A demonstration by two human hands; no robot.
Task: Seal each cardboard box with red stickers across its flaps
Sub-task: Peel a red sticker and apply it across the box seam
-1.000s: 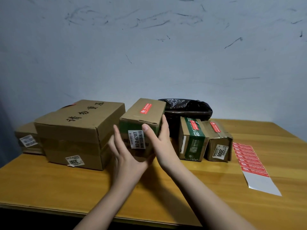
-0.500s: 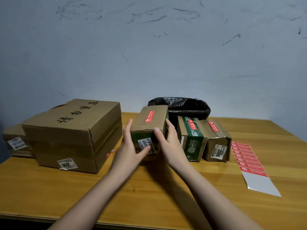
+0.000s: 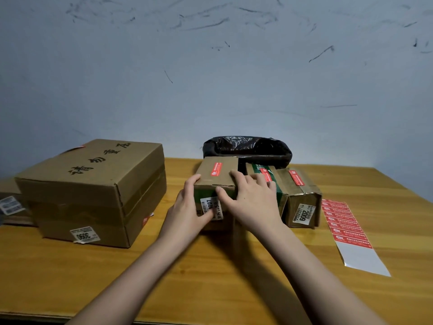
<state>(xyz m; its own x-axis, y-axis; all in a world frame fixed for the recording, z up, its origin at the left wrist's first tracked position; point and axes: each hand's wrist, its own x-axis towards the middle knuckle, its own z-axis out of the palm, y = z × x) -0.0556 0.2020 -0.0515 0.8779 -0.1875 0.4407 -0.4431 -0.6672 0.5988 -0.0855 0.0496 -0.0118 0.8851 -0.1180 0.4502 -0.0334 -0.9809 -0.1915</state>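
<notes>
At table centre, both hands clasp the small box: left hand curls round its left corner, right hand drapes over its top right edge. Red sticker already across its flaps. Two boxes to the right also stickered. Big box at left: red shows only at edges. Sticker sheet lies far right, several left.

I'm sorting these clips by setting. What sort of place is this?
Probably a makeshift parcel-packing spot, not a warehouse: labelled cardboard boxes on a wooden table, a sheet of red stickers, and a bare scuffed wall.
</notes>
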